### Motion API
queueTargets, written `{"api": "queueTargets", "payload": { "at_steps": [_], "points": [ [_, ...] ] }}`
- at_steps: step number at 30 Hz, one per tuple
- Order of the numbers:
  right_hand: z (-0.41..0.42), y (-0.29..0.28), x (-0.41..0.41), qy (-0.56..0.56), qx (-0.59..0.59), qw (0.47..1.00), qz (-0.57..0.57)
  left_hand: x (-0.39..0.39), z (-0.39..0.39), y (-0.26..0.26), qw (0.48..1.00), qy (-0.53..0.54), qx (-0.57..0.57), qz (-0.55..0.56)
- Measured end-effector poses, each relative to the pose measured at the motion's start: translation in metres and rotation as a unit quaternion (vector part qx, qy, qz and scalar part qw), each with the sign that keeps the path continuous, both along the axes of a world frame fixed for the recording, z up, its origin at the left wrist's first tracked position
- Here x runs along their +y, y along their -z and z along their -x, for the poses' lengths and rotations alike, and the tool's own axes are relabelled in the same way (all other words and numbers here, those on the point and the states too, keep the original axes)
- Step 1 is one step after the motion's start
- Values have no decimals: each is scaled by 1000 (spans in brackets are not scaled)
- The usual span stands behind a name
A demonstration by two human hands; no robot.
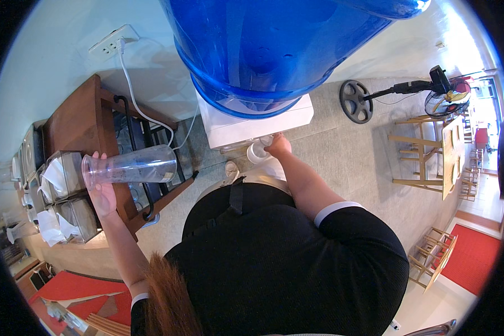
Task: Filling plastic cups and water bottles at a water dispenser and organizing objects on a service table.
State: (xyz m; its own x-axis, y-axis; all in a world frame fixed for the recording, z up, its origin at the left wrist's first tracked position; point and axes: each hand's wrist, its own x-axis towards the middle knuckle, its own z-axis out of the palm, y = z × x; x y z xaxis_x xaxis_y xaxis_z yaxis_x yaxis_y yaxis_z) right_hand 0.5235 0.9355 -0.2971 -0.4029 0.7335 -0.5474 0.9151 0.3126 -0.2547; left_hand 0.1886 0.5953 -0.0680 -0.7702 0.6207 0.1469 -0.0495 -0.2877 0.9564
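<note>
A tall clear plastic container (136, 166), tilted nearly sideways in the picture, is in my left hand (103, 193). My fingers and thumb wrap its flared end, and its wider end points toward the water dispenser. At the dispenser's front, my right hand (280, 146) holds a whitish, see-through cup (258, 153) by its side. The white water dispenser (256, 126) carries a large blue water bottle (260, 50) on top. The dispenser's front and taps are mostly hidden from above, so whether water flows cannot be seen.
Left stands a brown wooden table (73, 117) with clear-sided tissue boxes (63, 174). A white cord (128, 80) runs from a wall outlet (113, 42). A black stand fan (357, 101) and wooden tables (447, 157) with chairs are to the right.
</note>
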Motion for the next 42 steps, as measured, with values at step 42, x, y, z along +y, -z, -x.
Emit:
{"api": "queueTargets", "payload": {
  "at_steps": [42],
  "points": [
    [0,4,0,4,-7,1000,7,0,1,-1,1000,15,-2,-5]
  ]
}}
